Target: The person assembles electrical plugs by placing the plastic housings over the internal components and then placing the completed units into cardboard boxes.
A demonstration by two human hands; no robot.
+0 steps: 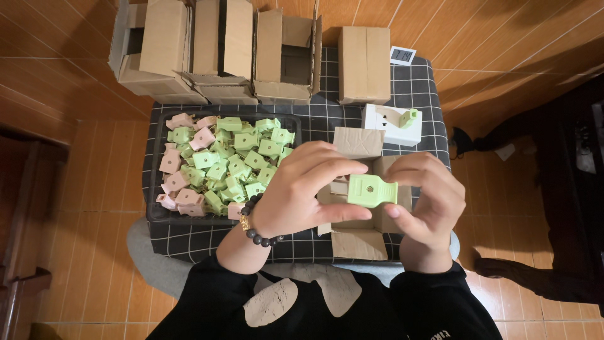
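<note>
The green plug (372,190) is pale, boxy plastic with a small round screw hole in its face. The left hand (302,192) and right hand (423,201) both pinch it with curled fingers, above an open cardboard box (360,239).

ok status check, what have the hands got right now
Left hand and right hand both pinching one green plug. Held over small open cardboard box. Tray of green and pink plugs at left. Nothing in the way.

— How are the hands set?
— The left hand (301,189) and right hand (423,196) meet in front of the chest, fingers curled inward and pinching, thumbs underneath.
— And the arms?
— Dark sleeves, both forearms angled inward; a bead bracelet (255,221) circles the left wrist.
</note>
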